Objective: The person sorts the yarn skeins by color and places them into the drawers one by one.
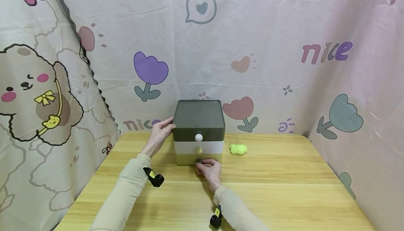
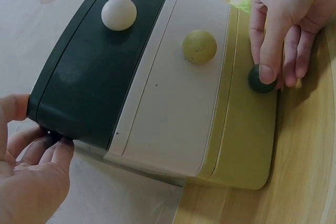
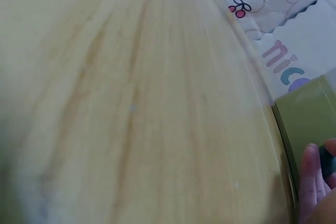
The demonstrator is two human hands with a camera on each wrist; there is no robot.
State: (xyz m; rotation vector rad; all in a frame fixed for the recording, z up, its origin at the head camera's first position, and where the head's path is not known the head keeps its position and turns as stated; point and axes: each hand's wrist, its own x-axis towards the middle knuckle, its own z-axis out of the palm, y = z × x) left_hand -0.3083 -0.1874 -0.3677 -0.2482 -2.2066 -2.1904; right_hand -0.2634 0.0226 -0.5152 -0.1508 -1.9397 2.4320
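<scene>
A small chest of three stacked drawers [image 1: 199, 113] stands on the table, dark green on top, white in the middle and olive green at the bottom. Round knobs mark the drawers: a white knob [image 2: 119, 13], an olive knob [image 2: 199, 46] and a dark green knob [image 2: 261, 79]. My right hand [image 1: 210, 170] pinches the dark green knob of the bottom drawer [image 2: 244, 129] between thumb and fingers. Against the chest's upper left side rests my left hand [image 1: 160, 134], its fingers along the dark top section. All three drawer fronts sit flush.
A neon yellow-green bundle of cord [image 1: 238, 149] lies right of the chest. Behind it hangs a printed cloth [image 1: 202, 48], with more cloth at both sides. The wooden table [image 1: 268, 185] stretches out in front.
</scene>
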